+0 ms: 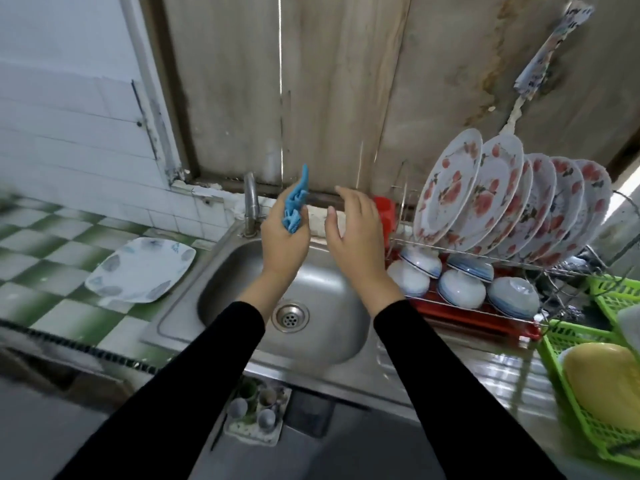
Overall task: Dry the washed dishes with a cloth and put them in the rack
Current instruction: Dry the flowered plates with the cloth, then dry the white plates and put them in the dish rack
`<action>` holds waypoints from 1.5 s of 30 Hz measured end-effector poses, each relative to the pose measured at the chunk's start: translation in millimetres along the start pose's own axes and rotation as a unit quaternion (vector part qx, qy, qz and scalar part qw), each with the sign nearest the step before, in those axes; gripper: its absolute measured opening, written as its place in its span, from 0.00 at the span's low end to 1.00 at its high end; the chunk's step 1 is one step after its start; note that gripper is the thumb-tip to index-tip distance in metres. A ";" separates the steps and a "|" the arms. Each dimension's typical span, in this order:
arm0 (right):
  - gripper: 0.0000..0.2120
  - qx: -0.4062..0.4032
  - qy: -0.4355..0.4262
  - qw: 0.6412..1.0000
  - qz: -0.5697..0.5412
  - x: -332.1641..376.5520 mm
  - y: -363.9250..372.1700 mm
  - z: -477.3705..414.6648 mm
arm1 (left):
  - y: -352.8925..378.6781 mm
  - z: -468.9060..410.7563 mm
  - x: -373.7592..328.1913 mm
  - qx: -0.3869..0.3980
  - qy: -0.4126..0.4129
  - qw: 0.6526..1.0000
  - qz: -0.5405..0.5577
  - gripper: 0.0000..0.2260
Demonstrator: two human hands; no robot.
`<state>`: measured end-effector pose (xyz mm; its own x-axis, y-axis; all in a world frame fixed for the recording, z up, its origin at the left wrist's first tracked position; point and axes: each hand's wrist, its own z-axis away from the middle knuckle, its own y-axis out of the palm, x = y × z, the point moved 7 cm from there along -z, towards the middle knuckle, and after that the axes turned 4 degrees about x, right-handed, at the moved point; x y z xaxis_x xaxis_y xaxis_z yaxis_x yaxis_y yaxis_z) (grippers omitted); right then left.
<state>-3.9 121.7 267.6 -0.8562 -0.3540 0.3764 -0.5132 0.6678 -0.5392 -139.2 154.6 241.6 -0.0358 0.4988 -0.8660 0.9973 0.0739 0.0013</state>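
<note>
The left hand (284, 245) gripped a crumpled blue cloth (294, 206) above the round steel sink (221, 282), while the right hand (356, 233) hovered beside it, fingers spread and holding nothing. A square white leaf-patterned plate (140, 270) lay on the green-checked table (41, 237) left of the sink. Floral plates (450, 188) stood upright in the wire rack (485, 252), with bowls (460, 289) upturned below them.

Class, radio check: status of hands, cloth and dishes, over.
Left hand grips cloth; right hand open, empty. Plate on counter, not racked. Nothing blocking.
</note>
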 end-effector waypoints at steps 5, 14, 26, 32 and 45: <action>0.19 0.180 0.024 0.983 0.032 29.9 79.2 39.5 | -80.2 34.3 50.2 -0.012 -0.091 0.984 -0.151 0.20; 0.16 0.443 0.038 0.892 0.084 96.9 218.2 102.5 | -230.1 66.3 124.5 0.053 -0.262 0.902 -0.340 0.15; 0.17 0.505 0.054 0.859 0.065 239.0 383.1 130.3 | -441.7 63.2 190.4 0.065 -0.355 0.867 -0.343 0.07; 0.17 0.515 0.037 0.853 0.075 270.8 439.5 137.7 | -506.7 63.1 221.5 -0.024 -0.416 0.882 -0.219 0.08; 0.18 0.505 0.182 0.840 0.079 228.1 571.6 122.7 | -560.6 -27.3 323.6 -0.055 -0.467 0.875 -0.114 0.04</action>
<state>-500.0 342.3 -47.2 -0.9372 0.0339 0.3472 -0.3429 -0.2739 -0.8986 -711.6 298.2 -25.8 -0.1132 -0.4592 -0.8811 0.9570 0.1880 -0.2210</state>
